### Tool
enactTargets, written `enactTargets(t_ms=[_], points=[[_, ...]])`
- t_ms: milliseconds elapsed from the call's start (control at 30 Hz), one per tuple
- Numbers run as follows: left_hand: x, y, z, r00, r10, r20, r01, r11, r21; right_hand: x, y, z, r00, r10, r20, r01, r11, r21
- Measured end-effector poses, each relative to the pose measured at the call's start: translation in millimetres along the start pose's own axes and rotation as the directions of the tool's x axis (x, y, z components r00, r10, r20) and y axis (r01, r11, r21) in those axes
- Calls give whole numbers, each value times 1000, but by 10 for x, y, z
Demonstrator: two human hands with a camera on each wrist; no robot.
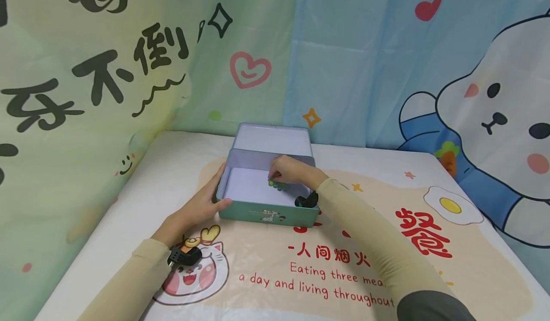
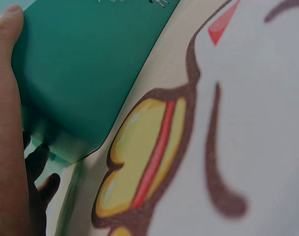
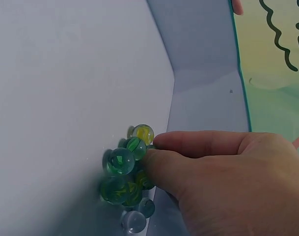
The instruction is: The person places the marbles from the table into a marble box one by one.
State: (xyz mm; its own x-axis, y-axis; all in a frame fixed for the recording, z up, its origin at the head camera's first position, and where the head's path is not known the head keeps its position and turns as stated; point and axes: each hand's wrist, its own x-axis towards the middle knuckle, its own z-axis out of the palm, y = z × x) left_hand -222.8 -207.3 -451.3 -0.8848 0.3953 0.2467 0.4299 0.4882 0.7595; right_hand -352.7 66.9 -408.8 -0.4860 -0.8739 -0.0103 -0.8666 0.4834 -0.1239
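Observation:
A green tin box [image 1: 268, 213] stands on the table with its lid [image 1: 272, 139] tipped back. My left hand [image 1: 199, 211] grips its left front corner, thumb over the front rim; in the left wrist view the thumb [image 2: 7, 34] lies against the green wall. My right hand [image 1: 292, 170] reaches inside the box. Several glass marbles [image 3: 121, 161], green, yellow and clear, cluster on the white floor against a wall. The thumb and forefinger of the right hand [image 3: 232, 172] pinch at a marble among them, largely hidden by the fingertips.
The box rests on a printed tablecloth [image 1: 326, 306] with a cartoon cat, a fried egg and lettering. Behind the table hangs a printed curtain [image 1: 343, 72]. A dark wrist camera [image 1: 185, 255] is strapped to the left wrist, another [image 1: 307, 200] to the right.

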Motion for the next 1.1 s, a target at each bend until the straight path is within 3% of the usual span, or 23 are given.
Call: enactTargets(t_ms=[400,633,867,1100], points=[[-28,-47,42,1000,-2,-1,2,1000,-13,-21,-32,7,999,37,7,-37,998,45],[-36,-32,57,1000,-10,4,10,999,-34,-16,-79,-47,993,103,-65,-92,983,157],[-23,-30,40,1000,-17,2,17,1000,-15,-6,-130,-184,984,66,-168,-41,988,148],[-11,-18,16,1000,-23,7,23,1000,-13,-71,-154,-387,965,112,-235,-60,974,219]])
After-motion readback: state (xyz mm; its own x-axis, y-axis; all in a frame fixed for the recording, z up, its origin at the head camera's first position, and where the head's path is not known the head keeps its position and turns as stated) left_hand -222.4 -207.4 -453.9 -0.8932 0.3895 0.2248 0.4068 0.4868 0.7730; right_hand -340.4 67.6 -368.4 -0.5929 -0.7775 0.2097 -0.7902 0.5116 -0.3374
